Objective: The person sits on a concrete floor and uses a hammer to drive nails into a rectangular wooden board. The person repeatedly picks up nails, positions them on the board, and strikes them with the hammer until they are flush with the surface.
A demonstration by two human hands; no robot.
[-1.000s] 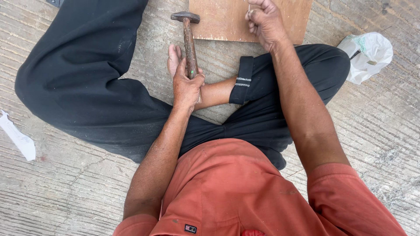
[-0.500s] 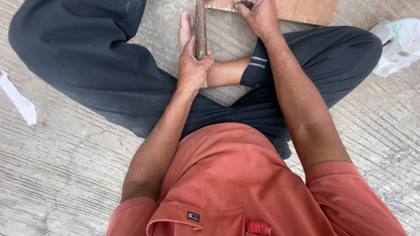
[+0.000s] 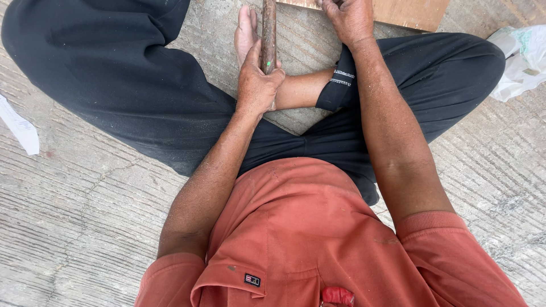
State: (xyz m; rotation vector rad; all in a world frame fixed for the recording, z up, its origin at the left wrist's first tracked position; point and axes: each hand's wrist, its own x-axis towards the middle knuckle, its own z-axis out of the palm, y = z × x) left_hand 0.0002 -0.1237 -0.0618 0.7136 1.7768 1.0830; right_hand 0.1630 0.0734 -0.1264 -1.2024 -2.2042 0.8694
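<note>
On the grooved concrete floor [image 3: 85,187], cross-legged, my left hand [image 3: 257,85] grips a wooden handle [image 3: 268,31] pointing to twelve o'clock, its head out of view, while my right hand [image 3: 348,20] pinches something tiny, unclear what, against the wooden board [image 3: 409,11] at one o'clock, nothing visibly driven yet.

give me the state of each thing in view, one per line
left hand: closed around the brown wooden hammer handle, upright, head out of frame
right hand: resting on the flat brown wooden board, lying on concrete
white plastic bag: crumpled on floor
</note>
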